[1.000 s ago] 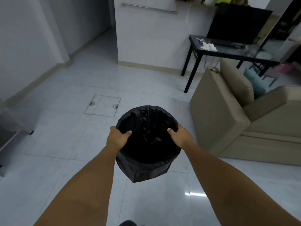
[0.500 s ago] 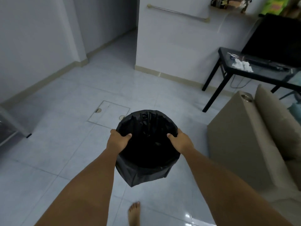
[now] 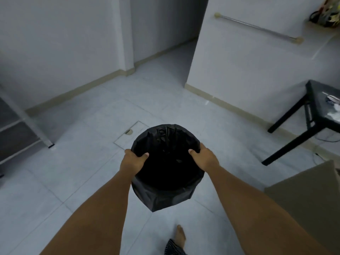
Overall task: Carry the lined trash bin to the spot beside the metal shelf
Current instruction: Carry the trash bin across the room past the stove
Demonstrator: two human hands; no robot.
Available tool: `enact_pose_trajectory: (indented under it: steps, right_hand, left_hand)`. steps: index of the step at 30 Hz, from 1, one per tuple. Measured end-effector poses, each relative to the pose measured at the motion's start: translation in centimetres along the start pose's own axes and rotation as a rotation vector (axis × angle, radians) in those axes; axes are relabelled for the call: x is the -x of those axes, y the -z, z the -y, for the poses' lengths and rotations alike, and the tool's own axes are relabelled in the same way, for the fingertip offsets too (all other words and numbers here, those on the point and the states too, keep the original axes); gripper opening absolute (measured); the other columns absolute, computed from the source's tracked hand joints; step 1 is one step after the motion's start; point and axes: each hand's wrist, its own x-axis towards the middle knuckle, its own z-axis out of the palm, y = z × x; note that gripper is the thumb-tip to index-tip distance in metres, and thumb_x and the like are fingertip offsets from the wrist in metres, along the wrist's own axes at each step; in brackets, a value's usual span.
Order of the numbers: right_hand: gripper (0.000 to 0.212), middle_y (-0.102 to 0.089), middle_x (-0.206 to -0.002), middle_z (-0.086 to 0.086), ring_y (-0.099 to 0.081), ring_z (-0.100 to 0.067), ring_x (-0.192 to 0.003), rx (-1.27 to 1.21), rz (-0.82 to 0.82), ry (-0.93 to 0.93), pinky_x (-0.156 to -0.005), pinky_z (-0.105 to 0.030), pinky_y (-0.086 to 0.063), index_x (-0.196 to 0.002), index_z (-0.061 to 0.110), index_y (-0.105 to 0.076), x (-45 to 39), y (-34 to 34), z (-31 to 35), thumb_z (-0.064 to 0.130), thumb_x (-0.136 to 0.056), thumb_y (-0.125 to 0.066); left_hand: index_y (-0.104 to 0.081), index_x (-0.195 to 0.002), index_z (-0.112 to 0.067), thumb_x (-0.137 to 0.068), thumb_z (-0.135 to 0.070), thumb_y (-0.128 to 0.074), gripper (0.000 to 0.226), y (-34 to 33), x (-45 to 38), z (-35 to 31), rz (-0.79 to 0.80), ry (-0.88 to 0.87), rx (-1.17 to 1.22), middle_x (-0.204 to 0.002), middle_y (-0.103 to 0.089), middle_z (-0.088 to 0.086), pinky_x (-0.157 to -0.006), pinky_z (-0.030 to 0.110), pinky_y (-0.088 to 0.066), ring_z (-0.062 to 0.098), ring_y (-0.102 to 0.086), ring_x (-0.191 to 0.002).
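both hands, left [image 3: 132, 160] at 9 o'clock and right [image 3: 204, 158] at 3, clamp the bin [image 3: 166, 192] rim; it looks light, its liner slippery.

metal shelf [image 3: 16, 129]: cut by left edge | black table [image 3: 320, 115]: cut right

- The trash bin [image 3: 166, 192] has a shiny black bag all over it
- The floor [image 3: 77, 181] is pale grey tiles with thin lines between them
- The walls [image 3: 55, 43] are white, with a cream strip [image 3: 73, 94] along the bottom
- The table [image 3: 312, 126] is black
- The metal shelf [image 3: 22, 122] is silver-grey
- The sofa corner [image 3: 309, 197] is tan
- The cloth at the leg [image 3: 173, 248] is dark with thin light stripes
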Motion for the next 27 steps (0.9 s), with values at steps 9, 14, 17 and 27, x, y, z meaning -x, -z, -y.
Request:
enact_pose_trajectory:
  steps: [9, 14, 17, 27]
  right_hand:
    - [0.067, -0.063, -0.134, -0.012, -0.061, -0.035, -0.121, 0.122, 0.171, 0.283, -0.097, -0.043, -0.05, -0.148, 0.021, -0.042, -14.4, 1.9, 8.8, 0.057, -0.092, -0.05]
    - [0.069, -0.063, -0.134, -0.011, -0.061, -0.036, -0.121, 0.206, 0.265, 0.404, -0.098, -0.045, -0.05, -0.149, 0.022, -0.042, -20.5, -0.6, 14.7, 0.059, -0.091, -0.05]
    - [0.072, -0.063, -0.135, -0.01, -0.061, -0.035, -0.121, 0.25, 0.322, 0.447, -0.098, -0.045, -0.051, -0.149, 0.022, -0.042, -23.9, -3.0, 19.0, 0.062, -0.09, -0.049]
    - [0.075, -0.057, -0.143, -0.012, -0.056, -0.036, -0.128, 0.275, 0.432, 0.535, -0.103, -0.045, -0.048, -0.153, 0.019, -0.036, -33.6, -11.0, 35.6, 0.061, -0.092, -0.048]
  left_hand:
    - [-0.033, -0.135, 0.004, -0.085, -0.041, -0.069, 0.076, -0.3, -6.7, -3.2, -0.22, 0.164, 0.179, -0.139, -0.05, 0.024, -0.103, 0.047, -0.044, 0.042, -0.051, -0.127]
    - [-0.032, -0.137, 0.002, -0.085, -0.041, -0.068, 0.076, 1.3, -10.6, -3.2, -0.316, 0.251, 0.261, -0.14, -0.049, 0.024, -0.102, 0.048, -0.046, 0.043, -0.051, -0.127]
    - [-0.032, -0.136, 0.002, -0.085, -0.041, -0.068, 0.076, 3.3, -13.9, -3.0, -0.376, 0.285, 0.284, -0.139, -0.05, 0.024, -0.1, 0.048, -0.046, 0.043, -0.052, -0.125]
    - [-0.032, -0.137, 0.0, -0.085, -0.041, -0.068, 0.076, 14.8, -26.6, -4.4, -0.497, 0.369, 0.361, -0.139, -0.05, 0.023, -0.101, 0.048, -0.048, 0.042, -0.052, -0.125]
